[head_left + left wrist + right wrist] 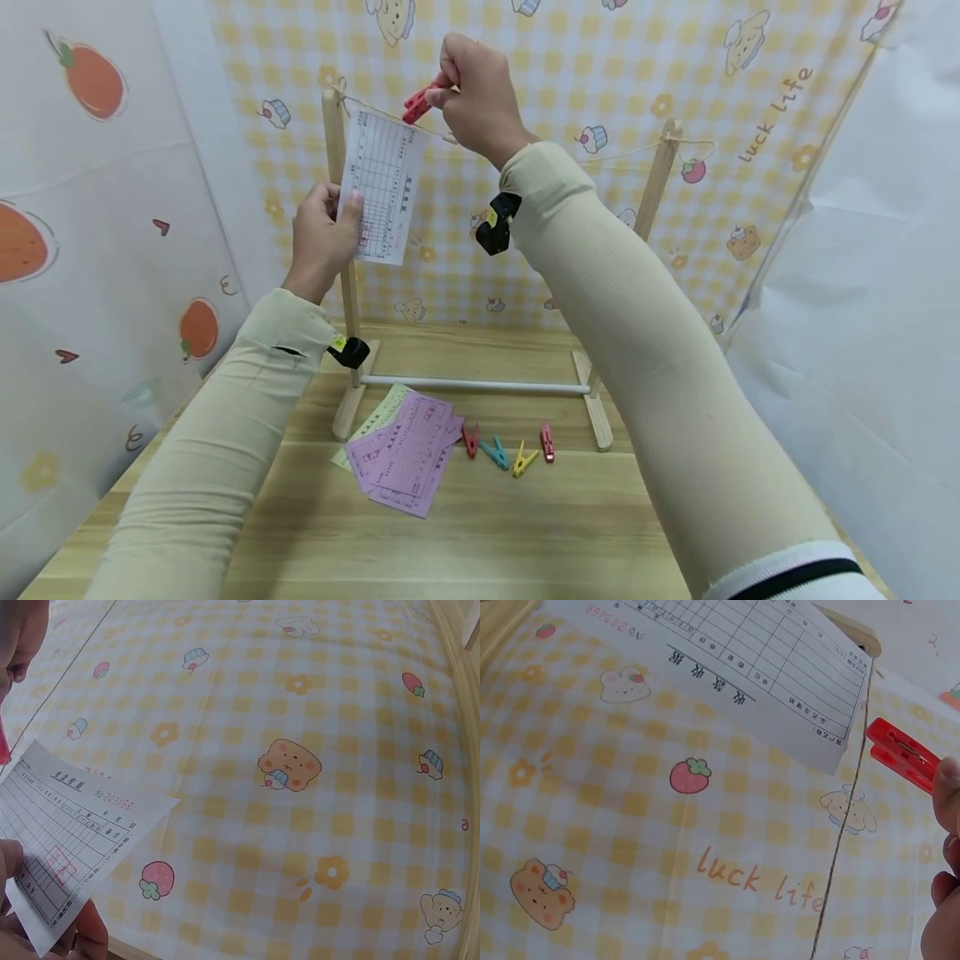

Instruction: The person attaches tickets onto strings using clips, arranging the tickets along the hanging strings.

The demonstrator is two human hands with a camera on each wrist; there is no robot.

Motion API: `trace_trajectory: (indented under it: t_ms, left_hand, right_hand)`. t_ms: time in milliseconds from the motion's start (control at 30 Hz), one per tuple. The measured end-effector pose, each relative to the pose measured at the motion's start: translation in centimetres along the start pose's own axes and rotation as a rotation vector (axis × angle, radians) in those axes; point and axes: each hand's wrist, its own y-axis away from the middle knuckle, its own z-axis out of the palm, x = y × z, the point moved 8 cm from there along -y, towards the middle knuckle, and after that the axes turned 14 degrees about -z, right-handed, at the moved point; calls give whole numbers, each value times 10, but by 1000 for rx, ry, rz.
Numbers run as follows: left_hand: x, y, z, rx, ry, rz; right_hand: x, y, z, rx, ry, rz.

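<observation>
A white printed receipt slip [381, 187] hangs upright beside the left wooden post, its top edge at the string [826, 900]. My left hand [322, 237] pinches the slip's lower left side, thumb in front. My right hand [483, 96] pinches a red clothespin [418, 103] just above the string, near the slip's top right corner. In the right wrist view the red clothespin [904, 754] points toward the string and stands apart from the paper [765, 667]. The left wrist view shows the slip [71, 832] held at its lower corner.
A wooden stand with two posts [654, 183] and a white bottom rod [476, 384] carries the string. On the table lie pink slips [412, 446] over a green slip [382, 417]. To their right are red, blue [495, 452] and yellow [523, 459] clothespins, and another red clothespin [547, 442].
</observation>
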Motion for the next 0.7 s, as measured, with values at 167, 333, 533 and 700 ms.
trace_trajectory:
  t_ms: [167,333,533,700]
  left_hand:
    - [0,-1,0,3,-3,10]
    - [1,0,0,1,-10,14]
    - [3,1,0,9,-20,29]
    - [5,2,-2,22,-16,41]
  right_hand:
    - [4,-7,8,-40,-58,73]
    - [5,-8,15,-77,-84,105]
    - [4,-8,19,-90,-90,104]
    - [4,-7,22,-102,-81,108]
